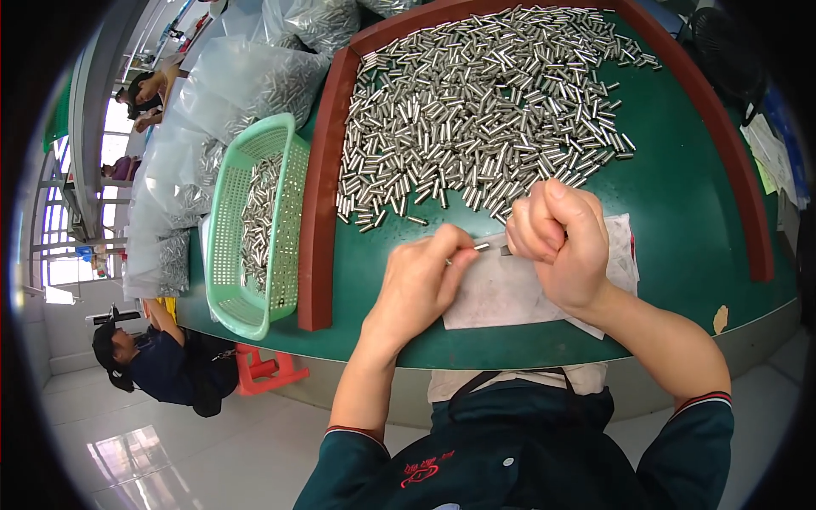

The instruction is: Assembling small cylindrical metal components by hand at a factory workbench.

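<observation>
One metal pin (481, 247) in left grip (422, 280)

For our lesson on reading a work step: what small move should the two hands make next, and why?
Probably bring the left hand slightly right, so its small silver metal cylinder meets the dark tip sticking out of the closed right hand. The two ends face each other, just apart, above the white cloth.

Green-topped worktable (680, 212) with a red-brown raised border (319, 195) curving round it, glossy white floor tiles (144, 442) reflecting light, daylight coming through windows (64, 272) at left.
</observation>
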A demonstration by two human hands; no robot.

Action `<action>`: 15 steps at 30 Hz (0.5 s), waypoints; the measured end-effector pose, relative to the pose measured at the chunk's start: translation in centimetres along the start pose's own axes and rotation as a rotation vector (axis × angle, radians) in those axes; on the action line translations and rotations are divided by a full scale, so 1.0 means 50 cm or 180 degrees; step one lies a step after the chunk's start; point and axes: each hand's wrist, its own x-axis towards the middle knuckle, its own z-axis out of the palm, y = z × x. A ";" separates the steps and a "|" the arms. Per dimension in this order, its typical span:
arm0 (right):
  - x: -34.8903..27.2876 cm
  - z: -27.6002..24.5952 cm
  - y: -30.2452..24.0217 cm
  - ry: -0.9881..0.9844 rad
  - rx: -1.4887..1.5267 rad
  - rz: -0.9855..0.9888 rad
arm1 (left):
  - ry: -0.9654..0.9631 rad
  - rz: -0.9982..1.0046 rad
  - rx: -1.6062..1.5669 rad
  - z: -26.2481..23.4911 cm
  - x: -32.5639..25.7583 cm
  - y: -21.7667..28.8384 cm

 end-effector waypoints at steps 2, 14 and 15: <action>-0.001 -0.001 -0.001 0.0000 0.0043 -0.0007 | -0.0050 0.0285 0.0204 0.006 -0.004 0.001; 0.003 0.005 0.002 -0.0152 0.0004 -0.0115 | -0.0136 0.0258 0.0547 0.005 -0.001 0.005; 0.002 0.006 0.001 -0.0151 0.0005 -0.0108 | -0.0138 0.0252 0.0544 0.005 -0.002 0.005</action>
